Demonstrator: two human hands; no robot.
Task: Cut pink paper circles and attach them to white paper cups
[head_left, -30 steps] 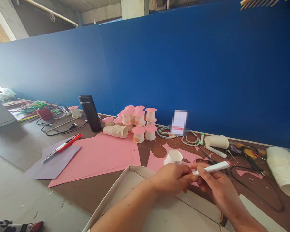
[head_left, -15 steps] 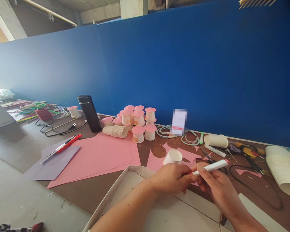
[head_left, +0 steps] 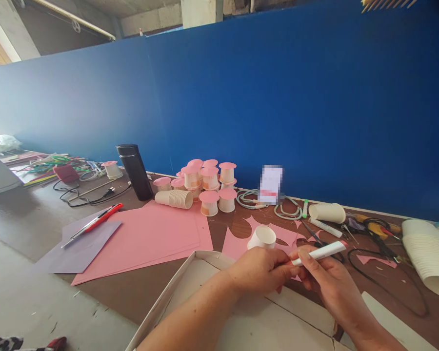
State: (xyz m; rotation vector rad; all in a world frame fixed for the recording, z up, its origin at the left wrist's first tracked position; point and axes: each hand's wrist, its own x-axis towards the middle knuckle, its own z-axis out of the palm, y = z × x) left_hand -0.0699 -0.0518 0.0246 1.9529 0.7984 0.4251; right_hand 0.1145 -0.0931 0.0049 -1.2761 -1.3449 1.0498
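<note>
A white marker pen (head_left: 319,253) with a pink end lies in the pinch of my right hand (head_left: 331,280), between thumb and fingers. At the pen's left end, my left hand (head_left: 259,269) has its fingers closed and meets the right fingertips; what they grip is hidden. Just behind my left hand stands an open white paper cup (head_left: 263,237), partly covered by it. Under and around the cup lies pink paper (head_left: 234,243) with round pieces cut out. Below my forearms is a white shallow box lid (head_left: 190,287).
Pink-topped cups (head_left: 209,196) are piled by the blue wall, near a black flask (head_left: 135,171). A red utility knife (head_left: 95,222) rests on purple paper (head_left: 86,253) beside pink sheets (head_left: 149,239). Stacked cups (head_left: 426,253), a lying cup (head_left: 327,213) and cables (head_left: 289,210) are on the right.
</note>
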